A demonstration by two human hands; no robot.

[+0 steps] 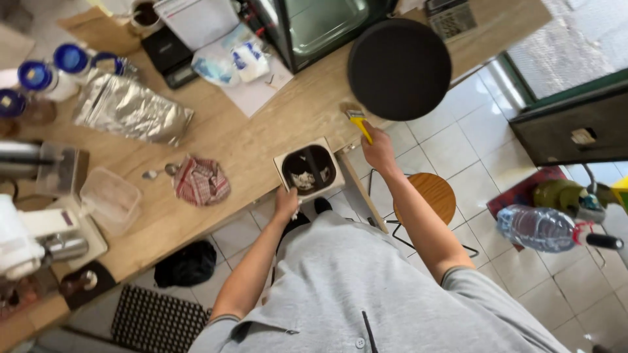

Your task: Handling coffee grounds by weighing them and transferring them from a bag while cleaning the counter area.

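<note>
My left hand (286,201) grips the near edge of a small square bin (309,170) with a dark inside and bits of white waste in it, held at the front edge of the wooden counter (248,140). My right hand (379,149) holds a yellow-handled brush (357,118) with its bristles on the counter, just right of the bin and below a round black tray (399,68).
A red checked cloth (201,181), a spoon (159,172), a foil bag (131,108) and a clear plastic tub (109,198) lie on the counter. Blue-lidded jars (49,75) stand far left. A wooden stool (431,195) and a water bottle (540,228) are on the tiled floor.
</note>
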